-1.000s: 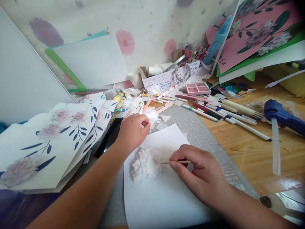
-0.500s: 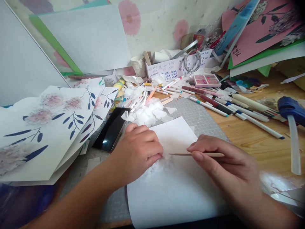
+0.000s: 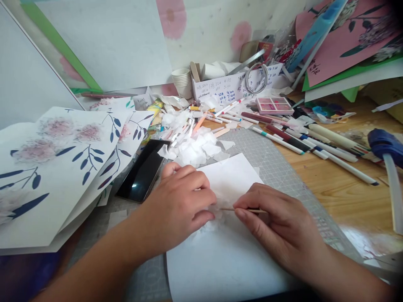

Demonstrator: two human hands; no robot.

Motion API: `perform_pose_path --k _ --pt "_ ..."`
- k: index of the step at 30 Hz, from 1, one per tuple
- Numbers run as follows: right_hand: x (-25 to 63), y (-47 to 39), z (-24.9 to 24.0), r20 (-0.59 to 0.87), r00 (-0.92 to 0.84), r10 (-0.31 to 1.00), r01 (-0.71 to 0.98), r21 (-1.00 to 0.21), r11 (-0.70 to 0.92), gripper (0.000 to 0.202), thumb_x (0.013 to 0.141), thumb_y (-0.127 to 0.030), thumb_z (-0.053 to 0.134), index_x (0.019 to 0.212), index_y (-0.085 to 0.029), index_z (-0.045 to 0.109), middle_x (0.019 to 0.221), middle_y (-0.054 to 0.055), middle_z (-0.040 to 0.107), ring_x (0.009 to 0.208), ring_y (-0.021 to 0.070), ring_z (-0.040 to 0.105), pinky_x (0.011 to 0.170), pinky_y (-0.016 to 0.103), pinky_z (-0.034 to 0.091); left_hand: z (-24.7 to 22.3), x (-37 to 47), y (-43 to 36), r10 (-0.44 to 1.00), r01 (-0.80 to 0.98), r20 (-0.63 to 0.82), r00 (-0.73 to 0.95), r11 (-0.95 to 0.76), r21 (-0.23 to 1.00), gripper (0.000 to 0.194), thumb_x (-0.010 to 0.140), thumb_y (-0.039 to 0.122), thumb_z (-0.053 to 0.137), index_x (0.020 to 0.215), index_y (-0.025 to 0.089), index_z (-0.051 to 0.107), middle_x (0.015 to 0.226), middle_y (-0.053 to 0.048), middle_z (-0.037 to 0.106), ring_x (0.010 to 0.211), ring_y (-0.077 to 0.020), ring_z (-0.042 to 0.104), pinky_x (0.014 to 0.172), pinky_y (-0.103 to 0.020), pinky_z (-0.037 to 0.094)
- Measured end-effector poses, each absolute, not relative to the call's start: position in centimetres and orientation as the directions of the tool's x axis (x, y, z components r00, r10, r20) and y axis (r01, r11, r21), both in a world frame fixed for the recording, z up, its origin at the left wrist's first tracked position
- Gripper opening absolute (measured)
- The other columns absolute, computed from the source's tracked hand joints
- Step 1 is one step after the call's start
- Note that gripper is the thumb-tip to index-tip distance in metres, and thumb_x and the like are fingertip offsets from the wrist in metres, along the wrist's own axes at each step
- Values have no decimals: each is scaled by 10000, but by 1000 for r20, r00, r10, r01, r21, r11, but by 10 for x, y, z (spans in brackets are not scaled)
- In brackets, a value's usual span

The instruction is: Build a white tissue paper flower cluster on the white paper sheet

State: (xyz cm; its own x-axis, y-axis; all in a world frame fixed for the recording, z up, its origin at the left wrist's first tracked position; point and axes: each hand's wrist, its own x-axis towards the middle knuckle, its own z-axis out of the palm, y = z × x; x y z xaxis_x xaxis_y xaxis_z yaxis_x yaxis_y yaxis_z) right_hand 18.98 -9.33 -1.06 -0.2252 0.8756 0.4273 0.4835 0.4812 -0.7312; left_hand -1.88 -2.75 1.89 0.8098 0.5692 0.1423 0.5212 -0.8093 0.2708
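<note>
- Head view: a left hand (image 3: 185, 203) curls over a ruffled white paper cluster (image 3: 213, 226) on a white sheet (image 3: 226, 268), while a right hand (image 3: 280, 226) works a slim wooden stick (image 3: 228, 209) from the other side.
- Right grip: closed, thumb and forefinger pinching the stick near its middle, its tip pointing toward the left fingertips.
- Left grip: thumb and forefinger bent close together above the cluster; whether they pinch a scrap cannot be told, as the hand hides and the blur softens that spot.
- Paper cluster: probably very light, soft and easily crushed, best held low at its base or steadied through the sheet beneath, rather than by its thin edges.
- Stick: looks light and stiff, likely simple to steer from mid-shaft and apt to snap if forced.
- Loose paper pieces (image 3: 201, 147), heaped beyond the left hand, seem thin enough to drift or crumple; a corner pinch should suit.
- Writing: a handwritten card (image 3: 208, 90) at the back of the table (image 3: 333, 184) shows "4:00" and "7:00" among other figures; the dark script on a pink sheet (image 3: 333, 54) is too small to read.
- Brands: none legible on the dark phone (image 3: 141, 172) or the pens (image 3: 349, 167).
</note>
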Motion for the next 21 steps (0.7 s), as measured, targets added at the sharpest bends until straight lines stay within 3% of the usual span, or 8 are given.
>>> perform_pose_path --k 4,10,15,21 --pt "188 -95 -13 445 -287 849 528 -666 527 123 891 -91 524 817 -152 601 665 -2 567 631 109 516 580 229 404 20 -20 -25 605 547 118 787 -774 320 75 792 208 668 832 241 615 882 40 584 854 -166 506 841 -379 227" --pt "181 -97 -10 490 -399 775 613 -487 623 175 857 -35 501 745 -139 585 615 18 546 585 142 458 517 267 359 21 -20 -26 618 568 52 784 -750 338 70 773 197 668 761 213 601 880 33 549 852 -166 494 868 -389 215" --pt "187 -95 -9 412 -383 827 506 -656 561 121 865 -67 532 809 -152 598 662 6 580 618 115 519 554 228 402 20 -22 -26 588 532 63 806 -767 359 75 784 154 662 773 213 618 897 25 540 864 -170 493 862 -396 211" --pt "197 -96 -5 409 -165 898 448 -780 437 123 881 -128 545 792 -202 585 628 -27 574 559 94 543 519 206 420 22 -23 -27 582 509 69 811 -758 408 90 777 137 664 786 221 634 906 25 543 872 -166 498 878 -400 219"
